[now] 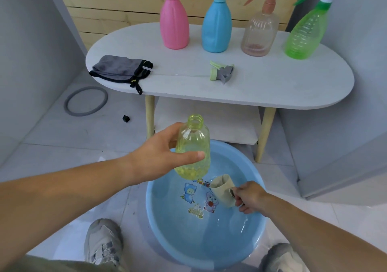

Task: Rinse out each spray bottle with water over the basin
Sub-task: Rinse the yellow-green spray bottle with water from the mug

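Yellow-tinted clear bottle, cap off and neck up, is held over the far left edge of the basin; a shallow layer of bubbly yellowish liquid sits at its bottom. Left hand is wrapped round the bottle's middle, thumb across the near side, fingers behind, arm stretched forward. The basin is blue plastic, on the floor, and holds shallow clear water, with cartoon stickers showing through at the bottom. Right hand is low inside the basin at its right side, fingers curled on the handle of a beige cup. The cup is tipped, mouth toward the bottle; its contents are not visible, and contact with the water cannot be told. Beyond the basin stands a white table. On it, upright with spray heads fitted: pink bottle, blue bottle, brownish clear bottle with thin residue at its bottom, green bottle. A loose spray head lies on the table nearer the basin, and a grey cloth at the table's left end.
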{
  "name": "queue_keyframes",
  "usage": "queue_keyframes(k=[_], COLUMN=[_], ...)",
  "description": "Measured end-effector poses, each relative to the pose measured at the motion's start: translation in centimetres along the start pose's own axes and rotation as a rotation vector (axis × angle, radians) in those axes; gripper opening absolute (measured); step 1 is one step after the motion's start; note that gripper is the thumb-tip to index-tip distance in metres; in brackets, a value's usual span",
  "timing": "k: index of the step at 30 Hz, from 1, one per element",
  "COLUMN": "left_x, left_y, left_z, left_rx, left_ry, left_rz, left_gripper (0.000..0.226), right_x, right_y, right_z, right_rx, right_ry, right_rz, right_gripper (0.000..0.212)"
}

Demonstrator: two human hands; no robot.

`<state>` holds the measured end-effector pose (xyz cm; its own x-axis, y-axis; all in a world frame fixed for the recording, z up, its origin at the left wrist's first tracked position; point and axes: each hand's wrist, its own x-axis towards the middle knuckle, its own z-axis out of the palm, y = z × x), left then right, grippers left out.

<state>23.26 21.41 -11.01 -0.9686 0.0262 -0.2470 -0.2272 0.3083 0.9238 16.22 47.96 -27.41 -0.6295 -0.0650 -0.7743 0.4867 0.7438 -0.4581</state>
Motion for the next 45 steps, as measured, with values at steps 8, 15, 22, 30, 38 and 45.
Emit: queue_keyframes(k=[8, 15, 22, 30, 38, 45], left_x=[-0.4, -1.1, -1.5, -1.8, -1.8, -1.6], left_y=[0.4, 0.9, 1.6, 1.9, 2.1, 2.3], left_z=[-0.4, -1.0, -1.9, -1.6, 0.0, 0.5], left_rx=[0.034, 0.06, 0.085, 0.08, 0.037, 0.021], left_ry=[0.035, 0.067, 0.123, 0.129, 0.071, 0.05], left_rz=[-0.003, 0.005, 0.015, 0.021, 0.011, 0.011], left_gripper=[0.054, 0.05, 0.046, 0.049, 0.049, 0.05], right_x=[-1.0, -4.8, -11.5, -19.8, -22.4, -23.3], right_y=[-0.4, -2.6, -6.0, -9.0, -10.1, -10.3], right_z=[0.1, -1.5, -6.4, -10.8, -11.4, -10.8], right_rx=[0.027, 0.136, 0.138, 0.081, 0.044, -0.056], right_ry=[-0.017, -0.009, 0.091, 0.262, 0.387, 0.523], right_rz=[-0.126, -0.339, -0.52, -0.817, -1.015, -1.117], right_gripper=[0.032, 0.032, 0.034, 0.031, 0.029, 0.026])
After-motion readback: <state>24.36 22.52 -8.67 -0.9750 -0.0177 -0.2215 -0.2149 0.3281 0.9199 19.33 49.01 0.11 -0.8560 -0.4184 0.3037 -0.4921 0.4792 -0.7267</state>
